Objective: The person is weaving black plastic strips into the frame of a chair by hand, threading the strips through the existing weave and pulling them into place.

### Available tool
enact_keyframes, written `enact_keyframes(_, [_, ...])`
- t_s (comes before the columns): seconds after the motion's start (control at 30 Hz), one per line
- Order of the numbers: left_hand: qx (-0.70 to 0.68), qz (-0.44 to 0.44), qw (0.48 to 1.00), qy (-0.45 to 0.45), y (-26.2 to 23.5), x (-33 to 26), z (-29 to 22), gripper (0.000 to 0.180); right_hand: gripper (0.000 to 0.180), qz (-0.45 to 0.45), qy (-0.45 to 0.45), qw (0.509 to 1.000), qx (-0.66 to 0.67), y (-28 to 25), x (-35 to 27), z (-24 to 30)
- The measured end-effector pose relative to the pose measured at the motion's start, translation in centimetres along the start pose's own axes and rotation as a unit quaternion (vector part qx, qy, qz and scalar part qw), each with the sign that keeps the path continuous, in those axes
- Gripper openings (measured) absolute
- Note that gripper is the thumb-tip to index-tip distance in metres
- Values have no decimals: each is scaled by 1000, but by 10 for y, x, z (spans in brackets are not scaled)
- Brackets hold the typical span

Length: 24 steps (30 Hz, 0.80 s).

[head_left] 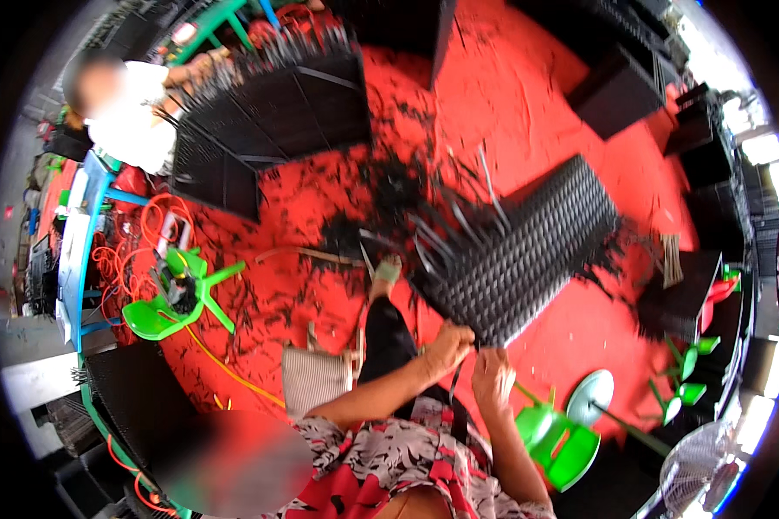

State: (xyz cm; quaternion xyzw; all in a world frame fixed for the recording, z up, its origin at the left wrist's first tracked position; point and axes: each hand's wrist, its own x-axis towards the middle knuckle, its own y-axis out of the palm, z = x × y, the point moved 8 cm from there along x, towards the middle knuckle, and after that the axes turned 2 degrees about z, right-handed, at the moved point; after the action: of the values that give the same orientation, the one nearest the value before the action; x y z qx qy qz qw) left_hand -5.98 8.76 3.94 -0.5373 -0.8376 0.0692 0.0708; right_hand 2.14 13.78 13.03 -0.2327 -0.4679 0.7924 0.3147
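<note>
A black woven wicker piece [528, 259] slants across the middle of the view, its weave in tight rows. Loose strip ends [446, 238] stick out along its far left side. My left hand [450, 344] is closed at its near corner, fingers pinched on a dark strip [455, 381] that hangs toward my body. Close beside it, my right hand [493, 378] is closed in a fist just below the same edge; what its fingers hold is hidden.
Dark strip scraps [389, 190] litter the red floor [511, 78]. Green chairs [160, 316] [563, 445] stand left and right, with a striped seat [316, 381] by my left leg. Another person [134, 112] works at a large black frame [294, 108]. A fan [697, 463] is at lower right.
</note>
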Motion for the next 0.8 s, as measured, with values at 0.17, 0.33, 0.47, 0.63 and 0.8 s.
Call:
enact_keyframes(0.17, [-619,-92,728,-279,22,-1,41,27,5,37,-14,999,3,19,14,4])
enact_keyframes(0.33, [-426,-8,839,-339,-46,-35,16,26,30,22,-91,983,160,-12,23,7])
enact_keyframes(0.47, [-316,-124,933,-123,-211,33,-89,60,37,65,81,837,538,-53,46,29])
enact_keyframes(0.63, [-332,-162,917,148,-300,113,-247,68,27,84,-43,817,570,-77,99,106])
enact_keyframes(0.8, [89,-73,983,144,-206,103,-289,26,16,18,-73,858,508,-98,97,111])
